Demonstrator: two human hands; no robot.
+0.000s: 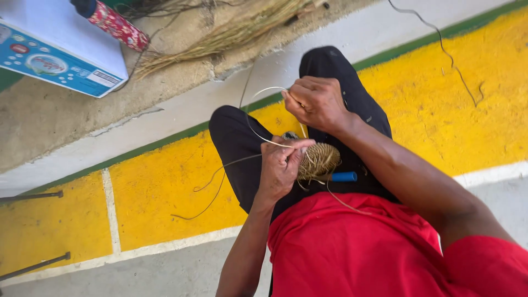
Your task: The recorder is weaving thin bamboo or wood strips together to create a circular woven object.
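At frame centre, the left hand [280, 165] is gripping a small woven fibre coil [319, 159] resting on the lap, beside a blue handle [344, 176]. Just above, the right hand [318, 103] is pinching a thin pale strand [258, 129], looping it. Keeping that strand taut should tighten each wrap. Dried grass [220, 38] is lying upper left.

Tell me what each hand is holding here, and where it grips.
The left hand grips the small woven ball at its left side. The right hand pinches the thin pale strand near its upper end, at the fingertips.
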